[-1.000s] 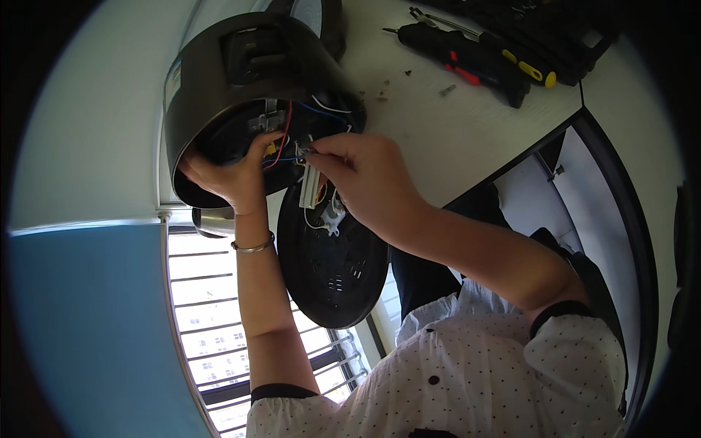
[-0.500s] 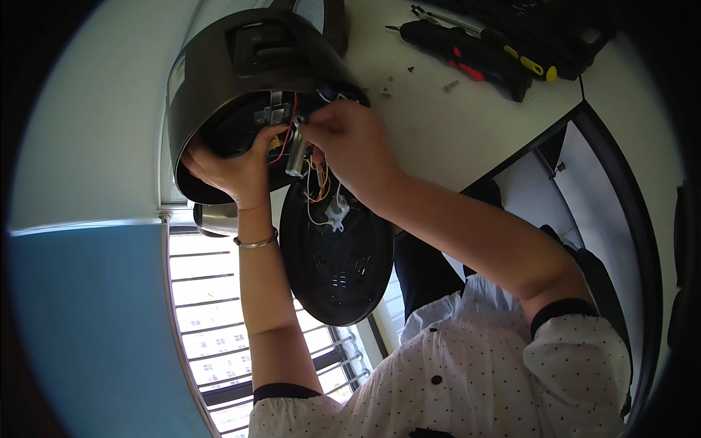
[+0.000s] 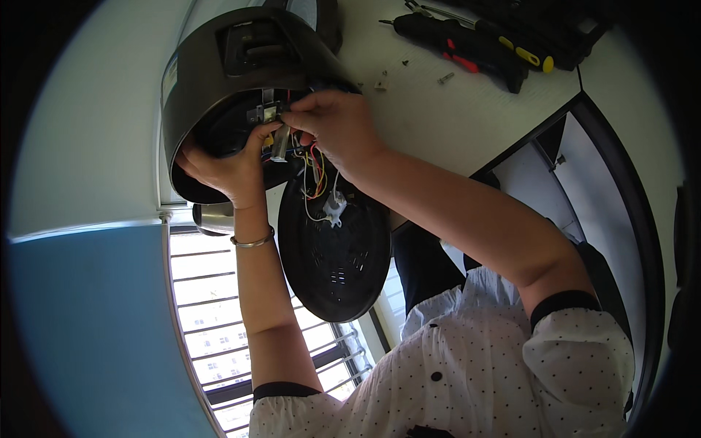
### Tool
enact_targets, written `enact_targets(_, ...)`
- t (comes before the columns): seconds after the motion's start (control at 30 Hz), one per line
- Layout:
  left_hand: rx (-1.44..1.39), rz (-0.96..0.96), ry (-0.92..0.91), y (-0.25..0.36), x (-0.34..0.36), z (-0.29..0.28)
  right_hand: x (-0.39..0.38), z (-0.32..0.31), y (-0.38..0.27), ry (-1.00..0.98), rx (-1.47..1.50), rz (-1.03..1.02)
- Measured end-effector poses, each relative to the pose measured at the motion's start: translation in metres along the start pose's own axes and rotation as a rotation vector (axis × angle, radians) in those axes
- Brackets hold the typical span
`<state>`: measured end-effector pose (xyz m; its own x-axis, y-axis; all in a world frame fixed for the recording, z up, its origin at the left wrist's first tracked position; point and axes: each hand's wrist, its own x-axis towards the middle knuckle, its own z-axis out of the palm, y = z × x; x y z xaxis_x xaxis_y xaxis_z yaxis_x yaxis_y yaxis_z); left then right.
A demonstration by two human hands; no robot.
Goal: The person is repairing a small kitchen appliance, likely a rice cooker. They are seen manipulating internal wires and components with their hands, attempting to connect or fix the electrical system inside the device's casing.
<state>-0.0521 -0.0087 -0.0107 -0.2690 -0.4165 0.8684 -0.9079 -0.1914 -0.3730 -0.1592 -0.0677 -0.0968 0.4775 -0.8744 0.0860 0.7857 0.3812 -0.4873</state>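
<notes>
A dark rounded appliance housing (image 3: 244, 47) lies on its side, open toward me, with coloured wires (image 3: 316, 179) and a metal bracket (image 3: 266, 113) inside. My left hand (image 3: 230, 168) grips it from within the opening, thumb raised beside the bracket. My right hand (image 3: 336, 128) is closed in a pinch at the upper end of a silver rectangular metal part (image 3: 280, 144), just beside the bracket; its fingertips partly hide that end. Below, the oval black bottom cover (image 3: 334, 263) hangs by wires, with a white fitting (image 3: 334, 210) on it.
The white tabletop (image 3: 423, 139) carries loose screws (image 3: 445, 78), a black-red electric screwdriver (image 3: 460, 51), a yellow-tipped tool (image 3: 533, 58) and a black tool case (image 3: 562, 22). A barred window (image 3: 204, 292) is below the table's left edge; a blue panel (image 3: 87, 306) is at left.
My right hand has moved up and left with the metal part, bringing it from over the bottom cover to beside the bracket inside the housing. My left hand stays in much the same place.
</notes>
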Motion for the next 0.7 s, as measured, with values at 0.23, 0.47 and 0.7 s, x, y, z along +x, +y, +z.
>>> enact_targets(0.23,0.006,0.038,-0.022,-0.008,-0.001,0.001,0.000,0.005,-0.003,0.054,-0.023,0.004)
enact_targets(0.47,0.009,0.012,-0.031,-0.006,0.000,0.000,0.001,0.005,-0.008,0.078,-0.147,0.000)
enact_targets(0.7,0.030,0.011,0.009,-0.001,0.000,0.000,0.006,0.008,0.008,0.130,-0.262,-0.093)
